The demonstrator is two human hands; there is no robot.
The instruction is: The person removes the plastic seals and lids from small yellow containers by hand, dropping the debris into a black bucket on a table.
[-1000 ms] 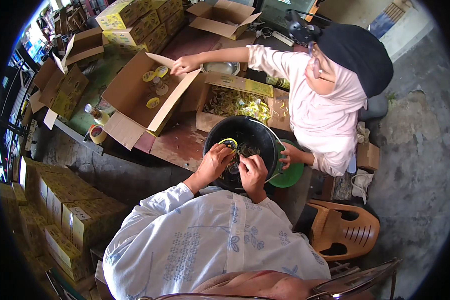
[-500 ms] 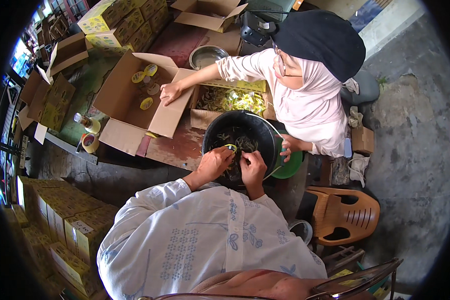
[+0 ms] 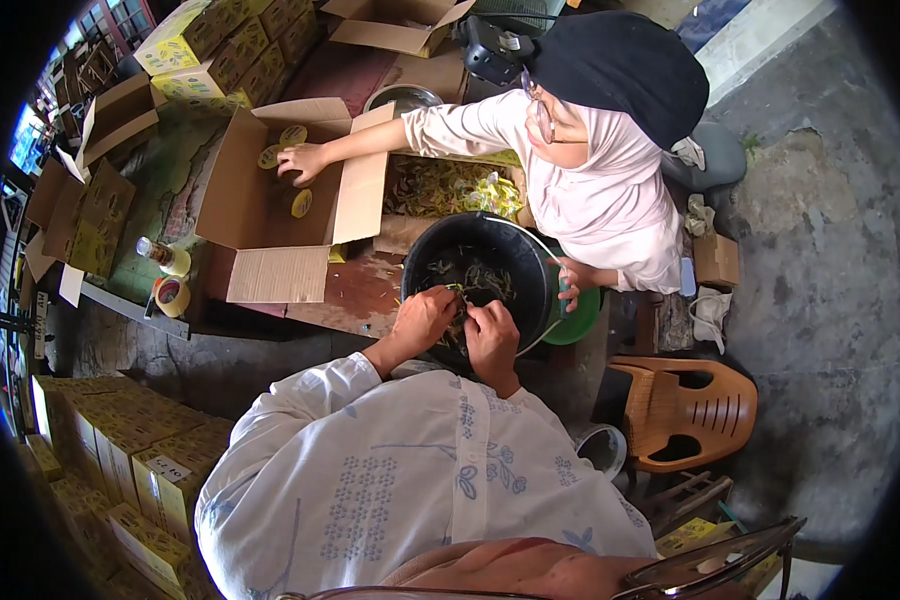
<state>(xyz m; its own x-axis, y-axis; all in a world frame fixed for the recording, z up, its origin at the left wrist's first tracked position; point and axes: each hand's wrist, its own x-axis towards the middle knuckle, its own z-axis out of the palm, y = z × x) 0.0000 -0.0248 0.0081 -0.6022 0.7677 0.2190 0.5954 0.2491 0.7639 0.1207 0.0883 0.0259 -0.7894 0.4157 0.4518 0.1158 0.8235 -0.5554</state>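
Observation:
Both my hands are over a black bucket [image 3: 534, 278] with a white handle, which holds thin dark and yellowish strips [image 3: 486, 280]. My left hand [image 3: 426, 316] has its fingers closed in a pinch near the bucket's near side, a bit of yellow showing at the tips. Close beside it, my right hand [image 3: 493, 334] also pinches, its fingertips almost meeting the left's. What lies between them is too small and covered to make out. A co-worker's hand [image 3: 302, 162] reaches into an open cardboard box [image 3: 278, 275] among yellow-topped round containers [image 3: 301, 203].
Beyond the bucket sits a tray of yellow and green scraps [image 3: 440, 187]. A green basin [image 3: 580, 322] is to its right, near the co-worker's other hand. A tape roll [image 3: 172, 297] and a jar [image 3: 176, 262] stand at the left; stacked yellow boxes [image 3: 120, 430] and an orange-brown chair [image 3: 655, 410] flank me.
The co-worker's hand has gone from the box flap into the box, and the box has turned slightly. My hands have drawn closer together; the yellow ring at my left fingers is now mostly hidden.

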